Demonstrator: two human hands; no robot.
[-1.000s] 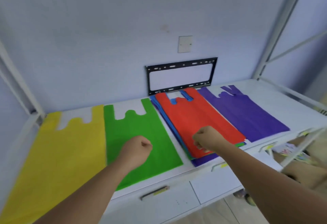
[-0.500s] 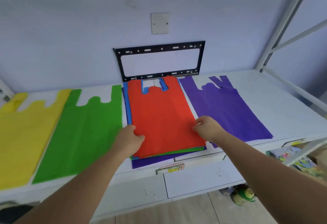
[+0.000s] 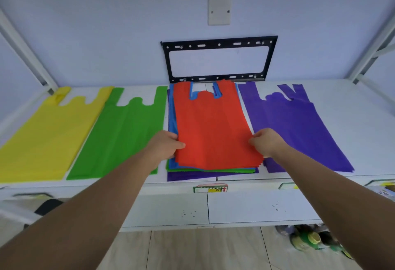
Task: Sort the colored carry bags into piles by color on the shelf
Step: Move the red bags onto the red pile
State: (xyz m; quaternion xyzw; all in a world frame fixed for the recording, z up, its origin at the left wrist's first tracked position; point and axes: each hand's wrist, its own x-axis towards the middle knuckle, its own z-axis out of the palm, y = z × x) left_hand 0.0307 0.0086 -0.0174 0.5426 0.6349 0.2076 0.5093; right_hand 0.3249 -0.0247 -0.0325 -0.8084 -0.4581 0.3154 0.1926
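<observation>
A red carry bag (image 3: 210,128) lies on top of a mixed stack on the white shelf (image 3: 346,103); blue, green and purple edges (image 3: 211,174) stick out beneath it. My left hand (image 3: 164,144) pinches the red bag's left edge and my right hand (image 3: 266,141) pinches its right edge. Flat on the shelf lie a yellow bag (image 3: 46,135) at the far left, a green bag (image 3: 121,135) beside it, and a purple bag (image 3: 297,126) to the right of the stack.
A black metal bracket (image 3: 218,44) and a white wall plate (image 3: 219,10) sit on the wall behind the stack. White shelf posts (image 3: 27,49) rise at both sides. Price-tag holders (image 3: 210,188) line the shelf's front edge; items lie on the floor at lower right.
My hands went from fists near the green bag and the stack's front to gripping the red bag at both sides. The view shifted so the stack is centred.
</observation>
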